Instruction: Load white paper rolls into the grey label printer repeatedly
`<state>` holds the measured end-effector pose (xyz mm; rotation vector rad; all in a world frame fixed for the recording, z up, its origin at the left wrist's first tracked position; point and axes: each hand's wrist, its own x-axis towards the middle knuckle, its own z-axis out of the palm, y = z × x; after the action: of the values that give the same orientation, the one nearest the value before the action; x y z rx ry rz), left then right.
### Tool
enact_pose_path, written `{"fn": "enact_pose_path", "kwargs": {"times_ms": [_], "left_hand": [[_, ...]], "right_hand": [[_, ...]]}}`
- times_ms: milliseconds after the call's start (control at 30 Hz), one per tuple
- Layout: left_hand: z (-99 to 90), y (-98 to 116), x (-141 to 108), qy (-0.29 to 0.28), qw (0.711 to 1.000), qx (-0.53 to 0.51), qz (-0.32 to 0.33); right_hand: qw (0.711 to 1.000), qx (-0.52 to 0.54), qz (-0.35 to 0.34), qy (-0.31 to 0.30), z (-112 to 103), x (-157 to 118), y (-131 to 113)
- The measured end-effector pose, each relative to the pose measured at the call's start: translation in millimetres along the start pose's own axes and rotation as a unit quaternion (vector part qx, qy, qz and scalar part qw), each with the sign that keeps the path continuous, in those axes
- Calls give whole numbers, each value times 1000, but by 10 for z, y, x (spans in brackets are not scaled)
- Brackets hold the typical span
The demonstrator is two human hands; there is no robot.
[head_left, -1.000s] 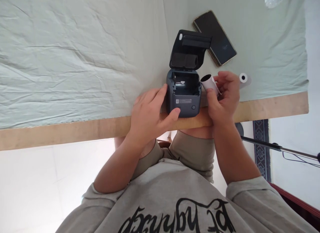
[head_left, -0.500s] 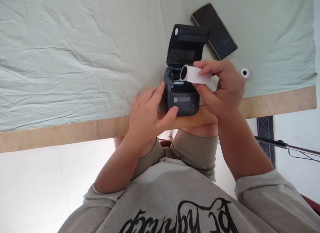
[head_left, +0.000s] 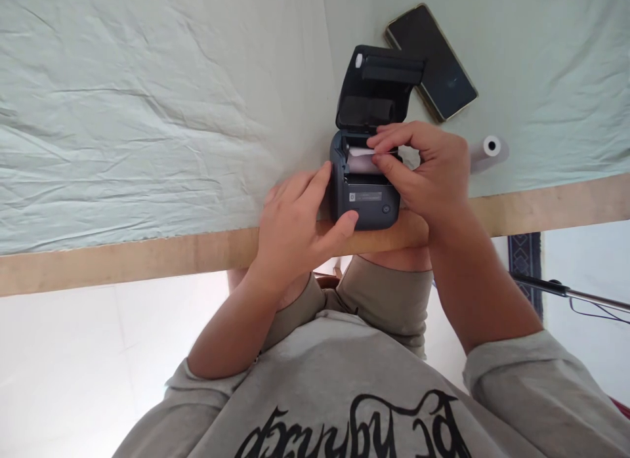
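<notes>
A small dark portable thermal printer stands near the table's front edge with its lid raised. Inside its compartment lies a white paper roll. My right hand reaches over the compartment from the right, thumb and fingertips pinching the roll's paper. The roll's right end is hidden behind those fingers. My left hand holds the printer's near left corner, the index finger along the left side and the thumb at the front.
A dark phone lies behind the printer to the right, partly behind the lid. Another white paper roll sits right of my right hand. Pale green cloth covers the table up to a bare wooden front edge.
The paper roll has gone down from above the printer into its compartment, carried by my right hand. My left hand keeps its hold on the printer. The view has shifted slightly.
</notes>
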<state>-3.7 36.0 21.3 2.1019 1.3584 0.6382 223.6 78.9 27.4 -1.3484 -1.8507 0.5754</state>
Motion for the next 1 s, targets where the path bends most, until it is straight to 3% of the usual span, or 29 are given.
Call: {"fn": "enact_pose_path", "kwargs": {"times_ms": [167, 467, 700, 1000], "left_hand": [[-4, -1, -2, -2, 1000, -5, -3], [21, 40, 49, 25, 999, -30, -26], [45, 136, 53, 38, 997, -32, -66], [87, 127, 48, 34, 997, -1, -66]], "right_hand": [[999, -20, -43, 13, -56, -45, -44], [993, -76, -86, 8, -123, -396, -144], [987, -48, -141, 65, -8, -635, -46], [989, -65, -102, 83, 12, -726, -79]]}}
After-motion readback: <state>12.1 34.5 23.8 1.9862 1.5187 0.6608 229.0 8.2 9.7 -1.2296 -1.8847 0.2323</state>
